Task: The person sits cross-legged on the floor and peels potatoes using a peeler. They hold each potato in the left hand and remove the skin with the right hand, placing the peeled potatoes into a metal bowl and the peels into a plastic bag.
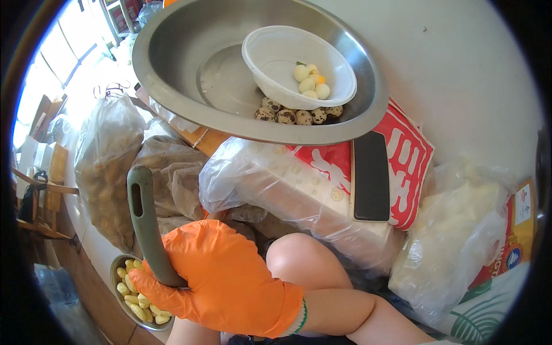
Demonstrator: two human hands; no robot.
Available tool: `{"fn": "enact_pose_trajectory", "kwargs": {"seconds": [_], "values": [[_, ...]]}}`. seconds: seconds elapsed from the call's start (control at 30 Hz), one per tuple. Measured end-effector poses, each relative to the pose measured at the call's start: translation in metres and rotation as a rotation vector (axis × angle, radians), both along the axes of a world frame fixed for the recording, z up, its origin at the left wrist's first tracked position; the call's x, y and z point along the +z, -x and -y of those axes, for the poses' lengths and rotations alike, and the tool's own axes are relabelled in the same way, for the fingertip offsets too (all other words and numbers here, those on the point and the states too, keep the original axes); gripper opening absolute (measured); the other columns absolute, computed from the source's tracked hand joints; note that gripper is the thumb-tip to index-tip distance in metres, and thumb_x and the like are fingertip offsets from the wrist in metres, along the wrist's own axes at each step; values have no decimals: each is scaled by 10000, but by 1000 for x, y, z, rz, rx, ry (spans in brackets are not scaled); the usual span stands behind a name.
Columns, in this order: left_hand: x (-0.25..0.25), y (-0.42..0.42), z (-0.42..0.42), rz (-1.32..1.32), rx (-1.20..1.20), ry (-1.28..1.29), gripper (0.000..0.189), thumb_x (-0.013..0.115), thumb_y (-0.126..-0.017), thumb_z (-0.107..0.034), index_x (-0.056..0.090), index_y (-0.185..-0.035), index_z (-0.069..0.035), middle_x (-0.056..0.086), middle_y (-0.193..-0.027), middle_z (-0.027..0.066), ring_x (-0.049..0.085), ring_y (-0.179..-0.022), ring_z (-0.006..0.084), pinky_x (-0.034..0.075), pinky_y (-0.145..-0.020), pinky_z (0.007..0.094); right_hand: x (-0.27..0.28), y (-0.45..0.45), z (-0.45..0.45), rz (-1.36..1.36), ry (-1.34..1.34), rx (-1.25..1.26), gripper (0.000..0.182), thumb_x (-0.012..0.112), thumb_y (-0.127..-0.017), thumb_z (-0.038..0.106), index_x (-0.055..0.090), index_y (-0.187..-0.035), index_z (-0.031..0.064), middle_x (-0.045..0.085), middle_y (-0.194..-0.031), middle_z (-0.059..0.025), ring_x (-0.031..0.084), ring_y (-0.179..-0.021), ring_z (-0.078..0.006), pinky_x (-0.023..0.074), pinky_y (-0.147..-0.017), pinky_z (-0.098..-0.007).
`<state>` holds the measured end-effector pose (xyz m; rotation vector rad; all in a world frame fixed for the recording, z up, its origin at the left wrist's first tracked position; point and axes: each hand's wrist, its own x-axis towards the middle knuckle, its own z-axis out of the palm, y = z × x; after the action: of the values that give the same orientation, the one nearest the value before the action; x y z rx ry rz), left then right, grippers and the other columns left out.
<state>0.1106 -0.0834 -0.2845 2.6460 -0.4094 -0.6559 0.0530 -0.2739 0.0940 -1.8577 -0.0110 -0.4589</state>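
My right hand (224, 276), in an orange rubber glove, grips a grey-green tool handle (142, 211) with a slot near its upper end. The handle stands up from my fist, and the tool's other end is hidden by the glove. Below and left of my fist, a metal bowl (114, 276) holds several peeled yellow pieces (137, 311) that look like small potatoes; the glove covers part of it. My left hand is out of view. Beyond my knee (302, 258) lies a clear plastic bag (258, 185) over a pale package.
A steel basin (172, 86) holds speckled quail eggs (286, 116) and a white plastic bowl (267, 56) with several peeled eggs (307, 84). Full plastic sacks (110, 172) stand at left. A red printed bag (405, 168) and another plastic bag (448, 241) lie at right by the wall (465, 86).
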Motion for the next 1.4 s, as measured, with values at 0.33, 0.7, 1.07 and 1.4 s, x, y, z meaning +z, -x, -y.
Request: {"fn": "enact_pose_trajectory", "kwargs": {"seconds": [0.33,0.7,1.07,1.4], "values": [[131,-23,81,-265,240,977,418,583,-999,-387,641,-1314,-118,694,-1216,126,663,-1135,329,540,-1022,508,23,4,-2,-172,-614,150,271,783,-945,310,753,-922,42,750,-841,-20,634,-714,-70,467,-595,-251],[303,74,-57,-930,886,1557,531,581,-1028,-556,613,-1295,-99,691,-1029,109,720,-891,251,655,-737,413,-8,-4,-63,-6,-527,190,335,766,-963,335,690,-894,16,653,-750,-4,610,-678,-71,488,-578,-264],[300,134,-88,-258,869,1715,498,447,-1083,-542,615,-1346,-153,697,-1150,20,692,-909,128,598,-723,281,-74,32,-170,-89,-131,237,429,663,-982,440,714,-928,17,725,-847,-181,713,-723,-319,545,-701,-446],[276,125,-90,-281,837,1800,435,452,-1098,-498,578,-1354,-170,673,-1224,14,665,-1071,198,568,-823,390,-75,16,-184,-203,-436,206,430,614,-1045,433,623,-958,12,675,-772,-52,698,-635,-137,552,-595,-284]]}}
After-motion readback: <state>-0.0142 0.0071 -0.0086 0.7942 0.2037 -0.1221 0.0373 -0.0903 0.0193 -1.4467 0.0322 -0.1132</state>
